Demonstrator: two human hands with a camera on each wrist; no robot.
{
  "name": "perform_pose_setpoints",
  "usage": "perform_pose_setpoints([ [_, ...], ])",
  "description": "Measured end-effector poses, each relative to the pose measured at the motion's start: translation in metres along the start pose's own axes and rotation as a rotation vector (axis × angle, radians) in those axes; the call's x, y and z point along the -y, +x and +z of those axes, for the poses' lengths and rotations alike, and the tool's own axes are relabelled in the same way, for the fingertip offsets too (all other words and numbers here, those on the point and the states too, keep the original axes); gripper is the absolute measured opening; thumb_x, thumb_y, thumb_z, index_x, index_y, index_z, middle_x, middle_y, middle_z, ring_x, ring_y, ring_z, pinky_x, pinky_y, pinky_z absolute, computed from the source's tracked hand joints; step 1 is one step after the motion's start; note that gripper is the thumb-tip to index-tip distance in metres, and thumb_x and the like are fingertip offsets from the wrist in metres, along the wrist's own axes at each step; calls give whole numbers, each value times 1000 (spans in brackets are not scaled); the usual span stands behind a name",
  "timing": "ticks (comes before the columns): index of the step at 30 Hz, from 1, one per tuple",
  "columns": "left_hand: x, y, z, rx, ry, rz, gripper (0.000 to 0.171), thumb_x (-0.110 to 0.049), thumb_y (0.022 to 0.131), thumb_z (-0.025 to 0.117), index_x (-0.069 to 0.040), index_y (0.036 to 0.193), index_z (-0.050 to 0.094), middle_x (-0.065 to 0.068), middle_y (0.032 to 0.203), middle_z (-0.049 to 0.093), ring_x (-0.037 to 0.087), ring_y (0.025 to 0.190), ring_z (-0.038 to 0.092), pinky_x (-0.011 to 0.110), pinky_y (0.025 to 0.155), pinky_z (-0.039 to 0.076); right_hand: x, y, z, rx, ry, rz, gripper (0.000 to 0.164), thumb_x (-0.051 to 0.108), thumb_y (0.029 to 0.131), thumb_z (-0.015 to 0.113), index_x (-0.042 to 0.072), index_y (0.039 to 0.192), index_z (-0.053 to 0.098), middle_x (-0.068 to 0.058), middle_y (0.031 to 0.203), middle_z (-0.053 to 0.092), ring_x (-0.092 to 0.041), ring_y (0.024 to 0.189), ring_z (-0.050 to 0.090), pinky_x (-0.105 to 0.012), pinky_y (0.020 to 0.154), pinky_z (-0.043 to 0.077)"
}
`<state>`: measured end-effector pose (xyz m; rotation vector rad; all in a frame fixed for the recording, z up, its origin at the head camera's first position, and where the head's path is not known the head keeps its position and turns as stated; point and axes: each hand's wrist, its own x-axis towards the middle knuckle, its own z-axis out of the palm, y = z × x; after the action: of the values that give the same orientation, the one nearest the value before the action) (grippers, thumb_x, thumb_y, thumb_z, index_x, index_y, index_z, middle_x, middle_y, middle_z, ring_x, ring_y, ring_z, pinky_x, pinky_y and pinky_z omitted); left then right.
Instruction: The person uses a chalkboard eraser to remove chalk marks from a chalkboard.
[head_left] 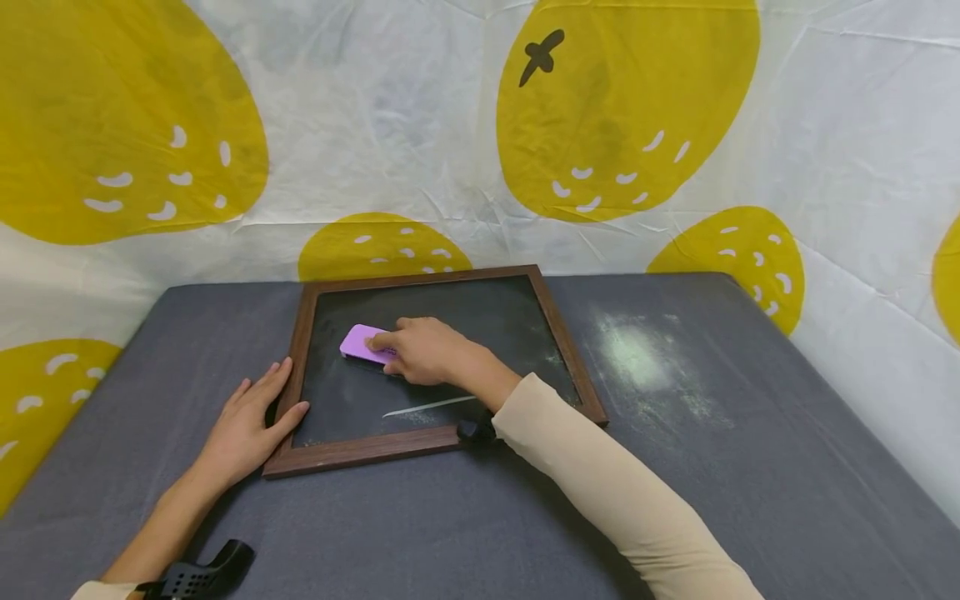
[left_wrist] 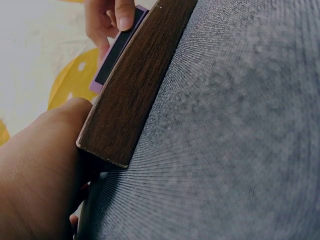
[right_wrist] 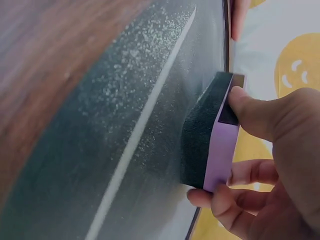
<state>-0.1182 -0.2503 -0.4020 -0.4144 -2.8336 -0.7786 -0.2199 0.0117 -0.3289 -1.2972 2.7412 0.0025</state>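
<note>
A framed chalkboard point(head_left: 420, 333) lies on the table, its wooden frame point(left_wrist: 135, 80) dark brown. My right hand point(head_left: 435, 350) grips a purple chalkboard eraser point(head_left: 357, 342) by its sides, over the left half of the board. In the right wrist view, the eraser's dark felt point(right_wrist: 205, 135) faces the black surface, with thumb and fingers pinching the purple back. My left hand point(head_left: 247, 425) rests against the frame's left side, fingers fairly straight and thumb across the edge. One white chalk line point(right_wrist: 135, 135) runs along the near part of the board, with chalk dust around it.
A dark grey cloth covers the table point(head_left: 360, 533). Pale chalk dust point(head_left: 637, 358) marks the cloth right of the board. Behind hangs a white curtain point(head_left: 390, 100) with yellow fruit prints. A black wrist mount point(head_left: 206, 571) sits on the left forearm.
</note>
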Motion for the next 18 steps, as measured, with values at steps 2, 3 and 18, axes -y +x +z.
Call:
perform_pose_setpoints([
  [2, 0, -1, 0, -2, 0, -3, 72, -33, 96, 58, 5, 149, 25, 31, 146, 32, 44, 135, 29, 52, 114, 7, 1, -1, -1, 9, 0, -25, 45, 34, 96, 58, 29, 140, 51, -7, 116, 60, -22, 101, 57, -35, 92, 46],
  [3, 0, -2, 0, -2, 1, -4, 72, -33, 96, 58, 5, 149, 26, 31, 146, 32, 44, 135, 29, 53, 114, 7, 1, -1, -1, 14, -1, -37, 46, 33, 96, 58, 30, 141, 51, -7, 119, 59, -22, 102, 56, -36, 94, 45],
  [18, -5, -8, 5, -12, -8, -24, 72, -34, 96, 59, 5, 148, 27, 30, 146, 33, 44, 135, 29, 53, 114, 7, -2, -17, -5, 52, -17, -133, 47, 32, 96, 57, 39, 142, 46, -1, 107, 54, -18, 88, 53, -33, 81, 49],
])
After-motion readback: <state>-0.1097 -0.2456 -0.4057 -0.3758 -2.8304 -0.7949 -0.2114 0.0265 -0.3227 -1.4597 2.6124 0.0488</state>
